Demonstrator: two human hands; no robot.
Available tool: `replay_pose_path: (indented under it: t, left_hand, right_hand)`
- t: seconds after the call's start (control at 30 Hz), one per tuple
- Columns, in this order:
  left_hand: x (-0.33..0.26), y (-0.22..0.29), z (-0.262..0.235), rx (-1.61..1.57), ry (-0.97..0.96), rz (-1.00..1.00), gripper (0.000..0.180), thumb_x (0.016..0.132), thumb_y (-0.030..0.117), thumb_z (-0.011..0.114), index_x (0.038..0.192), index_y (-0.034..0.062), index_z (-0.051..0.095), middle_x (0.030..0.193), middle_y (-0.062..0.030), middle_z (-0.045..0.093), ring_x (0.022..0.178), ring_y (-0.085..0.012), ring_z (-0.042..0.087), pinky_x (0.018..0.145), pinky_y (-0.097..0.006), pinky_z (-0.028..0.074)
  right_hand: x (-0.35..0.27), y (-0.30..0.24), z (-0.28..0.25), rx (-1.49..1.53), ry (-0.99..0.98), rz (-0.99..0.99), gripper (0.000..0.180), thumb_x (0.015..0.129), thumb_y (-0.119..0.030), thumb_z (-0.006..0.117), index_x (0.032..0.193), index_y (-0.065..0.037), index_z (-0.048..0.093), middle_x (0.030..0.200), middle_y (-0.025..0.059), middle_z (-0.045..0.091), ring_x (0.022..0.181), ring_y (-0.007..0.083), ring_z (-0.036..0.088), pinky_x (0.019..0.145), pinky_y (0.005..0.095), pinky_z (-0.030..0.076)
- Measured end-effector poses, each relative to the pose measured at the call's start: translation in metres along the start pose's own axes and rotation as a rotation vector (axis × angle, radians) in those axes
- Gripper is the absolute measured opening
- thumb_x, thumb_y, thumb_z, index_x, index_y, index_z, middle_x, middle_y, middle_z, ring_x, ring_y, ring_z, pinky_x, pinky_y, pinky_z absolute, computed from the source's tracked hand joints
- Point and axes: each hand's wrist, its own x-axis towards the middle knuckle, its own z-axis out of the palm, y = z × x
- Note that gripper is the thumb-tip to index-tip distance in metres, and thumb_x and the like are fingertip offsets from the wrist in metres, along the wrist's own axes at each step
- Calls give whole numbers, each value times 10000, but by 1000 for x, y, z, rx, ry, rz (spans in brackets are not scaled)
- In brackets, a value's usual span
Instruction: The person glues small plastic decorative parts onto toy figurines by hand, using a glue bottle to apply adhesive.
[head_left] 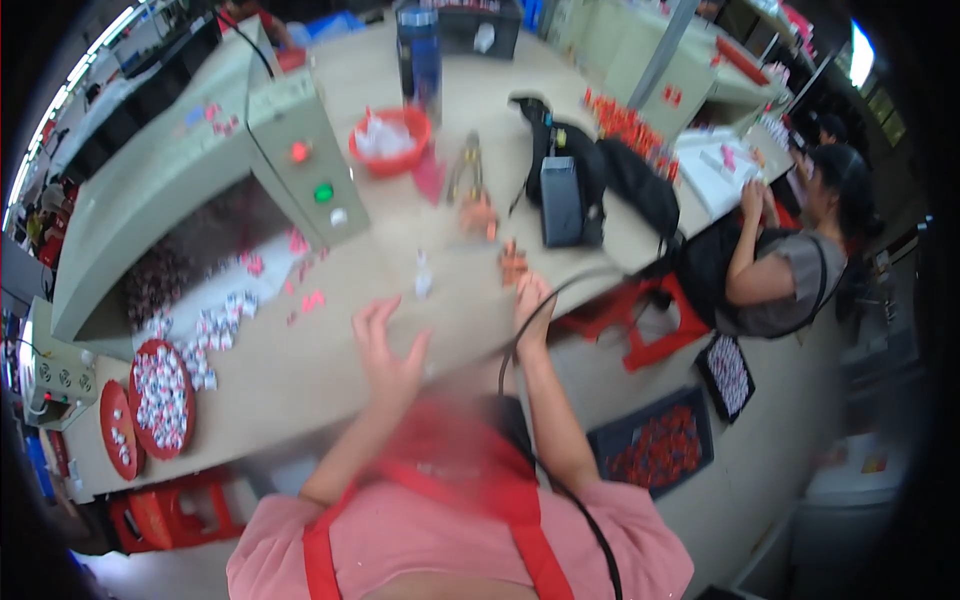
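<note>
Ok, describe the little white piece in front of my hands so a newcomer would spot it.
Find the pale machine with a red button and a green button, left of centre. Go right across the tabletop to just beyond the left hand. The small white piece lies there, set apart by colour: pink bits lie toward the machine, orange pieces by the right hand.

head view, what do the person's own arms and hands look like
The left hand and right hand are gloveless, the forearms bare below short pink sleeves. Red straps show between the sleeves; a black cable passes the right one.
</note>
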Motion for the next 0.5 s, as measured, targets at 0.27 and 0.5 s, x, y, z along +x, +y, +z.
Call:
replay_pose_path:
  t: [0.27, 0.5]
  left_hand:
    - [-6, 42, 15, -317, -230, 13, 440, 754, 4, 716, 1165, 39, 563, 1130, -93, 497, 948, -178, 505, 755, -277, 426]
    - [-32, 53, 12, -478, -298, -140, 302, 805, -11, 668, 1099, 22, 607, 1029, -78, 544, 890, -154, 524, 738, -259, 427]
  right_hand:
    - [-46, -37, -39, 684, -292, 590, 101, 764, -113, 453, 669, -79, 454, 647, -10, 321, 548, 95, 293, 492, 230, 265]
    - [-91, -70, -31, 892, -360, 1011, 132, 851, -211, 518, 801, -89, 518, 704, -8, 396, 572, 97, 330, 502, 253, 298]
